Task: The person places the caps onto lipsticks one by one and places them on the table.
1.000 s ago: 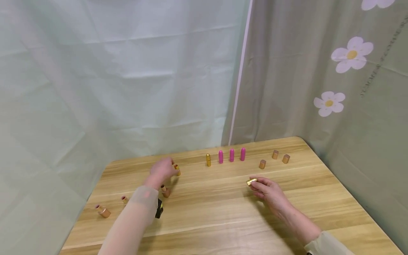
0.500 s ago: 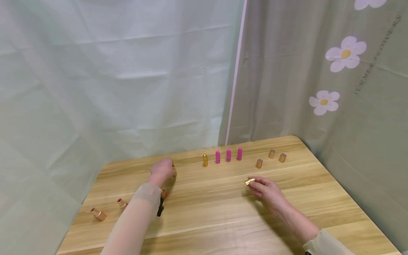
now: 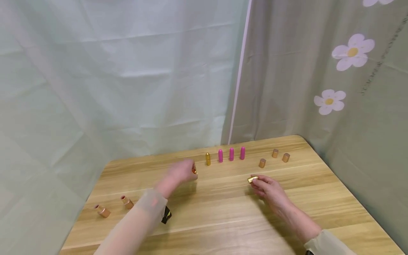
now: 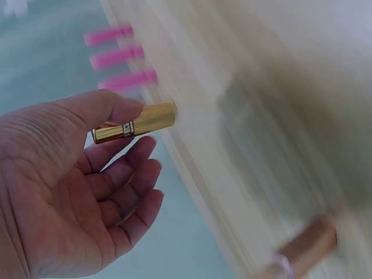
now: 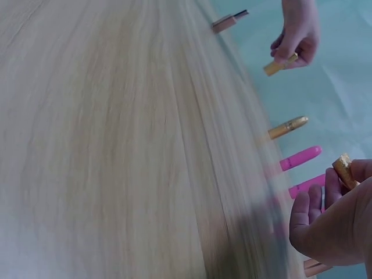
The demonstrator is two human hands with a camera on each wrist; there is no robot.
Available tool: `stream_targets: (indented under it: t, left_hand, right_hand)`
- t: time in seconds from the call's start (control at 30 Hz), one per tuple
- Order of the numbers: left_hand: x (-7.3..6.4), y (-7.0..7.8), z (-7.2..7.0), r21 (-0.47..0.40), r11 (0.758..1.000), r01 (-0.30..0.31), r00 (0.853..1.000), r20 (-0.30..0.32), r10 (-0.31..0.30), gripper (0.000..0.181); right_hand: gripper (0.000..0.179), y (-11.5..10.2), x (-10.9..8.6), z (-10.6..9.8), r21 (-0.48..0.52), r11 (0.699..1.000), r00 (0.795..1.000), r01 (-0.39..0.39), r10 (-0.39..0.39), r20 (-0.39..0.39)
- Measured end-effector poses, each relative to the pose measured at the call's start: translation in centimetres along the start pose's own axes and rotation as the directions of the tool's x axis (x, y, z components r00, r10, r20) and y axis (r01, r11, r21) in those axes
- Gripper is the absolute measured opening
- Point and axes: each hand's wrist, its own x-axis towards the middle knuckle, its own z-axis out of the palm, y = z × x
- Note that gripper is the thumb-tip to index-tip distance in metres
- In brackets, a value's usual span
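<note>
My left hand (image 3: 183, 170), blurred in the head view, pinches an uncapped gold lipstick (image 4: 152, 119) between thumb and index finger. The other fingers of that hand curl loosely below. My right hand (image 3: 271, 193) holds a short gold piece like a lipstick cap (image 3: 253, 179) at its fingertips, tilted above the table. Behind the two hands, a capped gold lipstick (image 3: 208, 159) stands upright beside several pink ones, such as the nearest pink lipstick (image 3: 220, 156).
Three rose-gold caps, one being the front cap (image 3: 262, 163), stand at the back right of the wooden table (image 3: 216, 219). Uncapped rose-gold lipsticks, among them the leftmost rose-gold lipstick (image 3: 102, 211), stand on the left. A curtain (image 3: 159, 88) hangs behind.
The left hand has picked the gold lipstick up from the table and carried it to the right, toward the middle. The right hand stays nearly still with the gold piece.
</note>
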Motion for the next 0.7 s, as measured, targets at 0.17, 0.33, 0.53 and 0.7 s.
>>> stream_targets:
  t: [0.17, 0.33, 0.53, 0.7]
  left_hand:
    - [-2.5, 2.8, 1.5, 0.017, 0.992, -0.129, 0.992, -0.008, 0.129, 0.018]
    - [-4.6, 4.0, 3.2, 0.027, 0.983, -0.18, 0.983, 0.046, 0.179, 0.021]
    - [-5.8, 3.8, 4.2, 0.014, 0.982, -0.19, 0.98, 0.055, 0.189, 0.021]
    - [-6.3, 3.3, 4.8, -0.011, 0.982, -0.188, 0.981, 0.043, 0.189, 0.019]
  right_hand:
    - [0.03, -0.1, 0.1, 0.0, 0.09, 0.996, 1.0, -0.025, 0.025, 0.0]
    - [0.017, -0.2, 0.0, 0.0, 0.177, 0.983, 0.999, -0.048, 0.047, 0.006]
    - [0.026, -0.2, -0.2, 0.2, 0.165, 0.985, 0.999, -0.047, 0.046, 0.007]
    - [0.031, -0.1, -0.3, 0.3, 0.152, 0.987, 0.999, -0.05, 0.051, -0.001]
